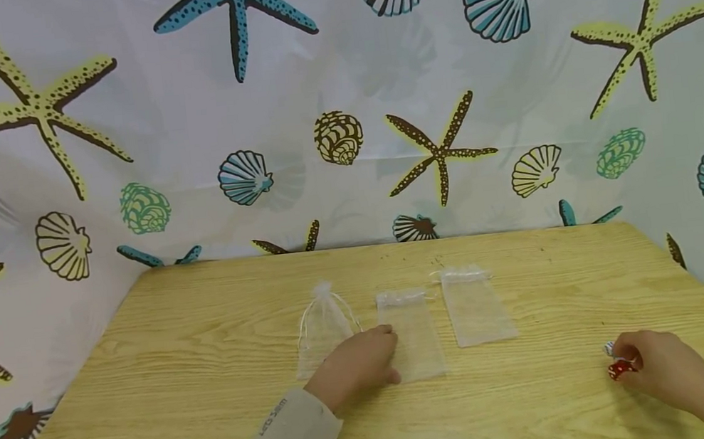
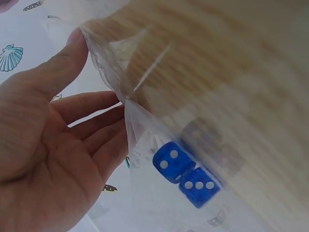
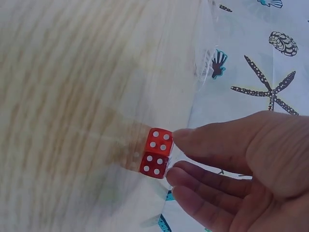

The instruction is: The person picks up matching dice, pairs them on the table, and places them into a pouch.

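Note:
My left hand (image 1: 357,365) reaches over the left edge of the middle sheer white pouch (image 1: 418,345), thumb and fingers apart, fingertips at its film. Another sheer pouch (image 1: 320,334), gathered at the top with a drawstring, lies left of it, partly hidden behind that hand. In the left wrist view two blue dice (image 2: 174,162) with white dots sit side by side, sheer film around them. Over at the right, my right hand (image 1: 664,365) pinches two red dice (image 3: 157,153) between thumb and fingertips, low over the table; one red die (image 1: 622,368) shows clearly in the head view.
A third sheer pouch (image 1: 479,310) lies flat to the right of the middle one. All rest on a light wood table (image 1: 178,338). A white cloth (image 1: 189,136) printed with starfish and shells hangs behind the table and along its sides.

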`<action>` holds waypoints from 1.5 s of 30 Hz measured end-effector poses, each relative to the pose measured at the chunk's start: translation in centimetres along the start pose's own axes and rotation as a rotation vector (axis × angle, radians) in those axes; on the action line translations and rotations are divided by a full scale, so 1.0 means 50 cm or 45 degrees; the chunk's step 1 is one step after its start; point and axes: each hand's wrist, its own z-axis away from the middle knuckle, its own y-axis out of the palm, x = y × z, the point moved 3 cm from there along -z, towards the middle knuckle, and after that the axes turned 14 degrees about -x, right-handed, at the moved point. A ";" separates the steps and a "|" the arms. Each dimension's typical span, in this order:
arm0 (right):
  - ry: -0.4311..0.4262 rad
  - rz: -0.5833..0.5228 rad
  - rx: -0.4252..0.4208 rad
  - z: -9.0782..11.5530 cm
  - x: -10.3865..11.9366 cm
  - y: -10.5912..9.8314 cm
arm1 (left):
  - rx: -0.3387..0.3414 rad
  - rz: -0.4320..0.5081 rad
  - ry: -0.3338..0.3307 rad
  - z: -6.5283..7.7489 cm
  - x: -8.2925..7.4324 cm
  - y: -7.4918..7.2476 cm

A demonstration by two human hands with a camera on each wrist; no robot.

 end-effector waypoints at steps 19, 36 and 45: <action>0.021 0.021 0.039 -0.005 -0.035 0.007 | 0.050 0.023 -0.019 -0.001 0.001 0.003; 0.022 0.006 0.034 0.003 -0.038 0.018 | 0.053 0.022 0.014 -0.001 0.002 -0.005; 0.059 0.020 0.066 0.001 -0.031 0.010 | 0.045 0.020 0.019 -0.002 0.005 0.000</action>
